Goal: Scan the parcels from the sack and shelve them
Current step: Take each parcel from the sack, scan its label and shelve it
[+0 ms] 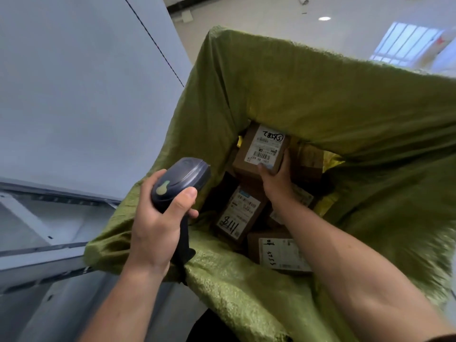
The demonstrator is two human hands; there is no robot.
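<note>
my left hand: wrapped round grey plastic scanner, nose aimed into sack
my right hand: gripping brown cardboard parcel, label up, long axis away from me
sack: green woven

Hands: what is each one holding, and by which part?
The left hand grips the scanner by its handle. The right hand holds a labelled cardboard parcel by its near end, inside the green sack.

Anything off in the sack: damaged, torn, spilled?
Nothing stands out. The cardboard parcels in the green sack lie tilted at mixed angles, but none that shows looks crushed or torn. The right hand grips the top parcel; the left hand holds the scanner.
</note>
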